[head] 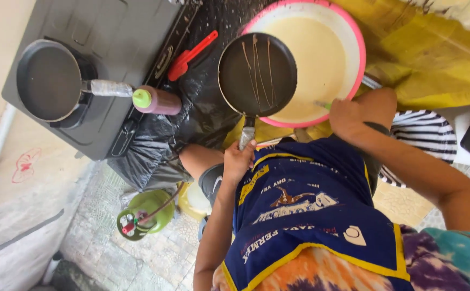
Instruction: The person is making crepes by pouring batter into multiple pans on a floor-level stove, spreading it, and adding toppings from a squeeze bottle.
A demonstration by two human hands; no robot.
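At frame centre, the left hand [239, 158] wraps its fingers around the handle of a round black frying pan [257, 74] (streaked with thin batter lines), held over a pink-rimmed basin of pale batter [321, 48]. The right hand [348, 116] is closed on a green-handled utensil [323, 104] at the basin's lower edge.

I wear a dark blue apron [310, 215] edged in yellow binding, printed with white and yellow lettering and a small emblem at the chest. Beneath it shows a tie-dye shirt [321, 272] in orange, purple and teal, its short sleeve covering my right shoulder. My forearms are bare. A dark band [378, 127] circles my right wrist. My left hand [239, 159] and right hand [345, 116] wear no gloves.
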